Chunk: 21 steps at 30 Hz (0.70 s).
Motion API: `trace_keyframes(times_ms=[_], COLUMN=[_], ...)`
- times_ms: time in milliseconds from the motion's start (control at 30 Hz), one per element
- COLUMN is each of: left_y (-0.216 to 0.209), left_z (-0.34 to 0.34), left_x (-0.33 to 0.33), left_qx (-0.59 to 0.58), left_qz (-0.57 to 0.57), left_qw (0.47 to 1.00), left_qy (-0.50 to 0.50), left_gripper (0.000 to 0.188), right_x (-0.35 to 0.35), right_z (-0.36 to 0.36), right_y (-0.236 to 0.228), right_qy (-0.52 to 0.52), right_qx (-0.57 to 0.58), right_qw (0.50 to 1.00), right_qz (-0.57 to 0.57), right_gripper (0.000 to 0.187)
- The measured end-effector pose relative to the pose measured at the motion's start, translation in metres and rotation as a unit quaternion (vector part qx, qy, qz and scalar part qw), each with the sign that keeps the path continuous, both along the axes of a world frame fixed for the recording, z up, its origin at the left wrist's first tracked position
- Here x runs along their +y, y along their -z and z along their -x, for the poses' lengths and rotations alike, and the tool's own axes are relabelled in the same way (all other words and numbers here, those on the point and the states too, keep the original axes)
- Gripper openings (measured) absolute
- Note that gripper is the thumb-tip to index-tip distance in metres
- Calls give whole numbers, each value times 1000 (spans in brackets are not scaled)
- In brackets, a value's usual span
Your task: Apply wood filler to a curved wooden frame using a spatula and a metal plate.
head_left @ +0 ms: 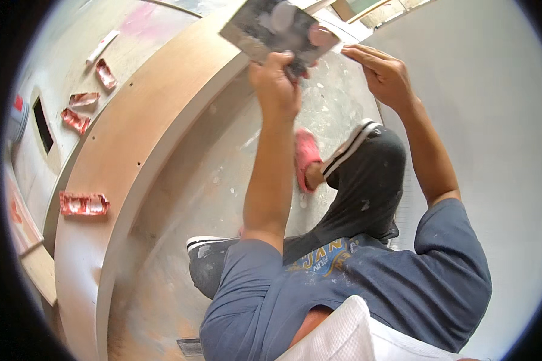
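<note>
My left hand [275, 87] is wrapped round the handle side of a dark, square putty board [256, 30] at the top middle. Grey smears and a pinkish lump of putty [322, 35] lie on its face. To the right of the board, my right hand [382, 75] is raised with its fingers pressed together, their tips close to the board's right corner. Whatever is between those fingers, perhaps something thin, cannot be made out.
A long curved wooden panel [156, 78] sweeps down the left side, with a crumpled red-and-silver tube [84, 204] on it. Several similar wrappers and a white tube [102, 47] lie beyond. A pale wall panel [482, 120] stands at the right. The floor [180, 222] is stained.
</note>
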<state>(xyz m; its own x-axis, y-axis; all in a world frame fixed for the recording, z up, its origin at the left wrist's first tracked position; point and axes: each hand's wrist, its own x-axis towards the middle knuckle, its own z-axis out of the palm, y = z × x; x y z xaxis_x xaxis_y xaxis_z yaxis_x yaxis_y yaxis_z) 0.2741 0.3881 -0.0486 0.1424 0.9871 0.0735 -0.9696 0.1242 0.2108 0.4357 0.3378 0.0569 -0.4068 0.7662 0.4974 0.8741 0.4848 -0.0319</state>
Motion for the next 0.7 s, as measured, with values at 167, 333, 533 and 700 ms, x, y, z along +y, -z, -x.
trace_keyframes(times_ms=[167, 333, 533, 700], left_y=[3, 7, 5, 15], left_z=[-1, -15, -18, -5], left_x=[13, 7, 5, 19], left_qx=[103, 276, 318, 452], left_qz=[7, -15, -20, 15], left_qw=[988, 953, 923, 825], left_qy=[-112, -127, -217, -338], left_gripper=[26, 29, 31, 31], right_x=[13, 31, 50, 77], right_z=[-3, 14, -6, -41], right_y=[-9, -9, 14, 27], right_qy=[-6, -59, -133, -193], right_qx=[-62, -158, -154, -14], right_qw=[997, 981, 978, 981], right_qz=[-52, -95, -52, 20], right_gripper=[32, 33, 32, 35])
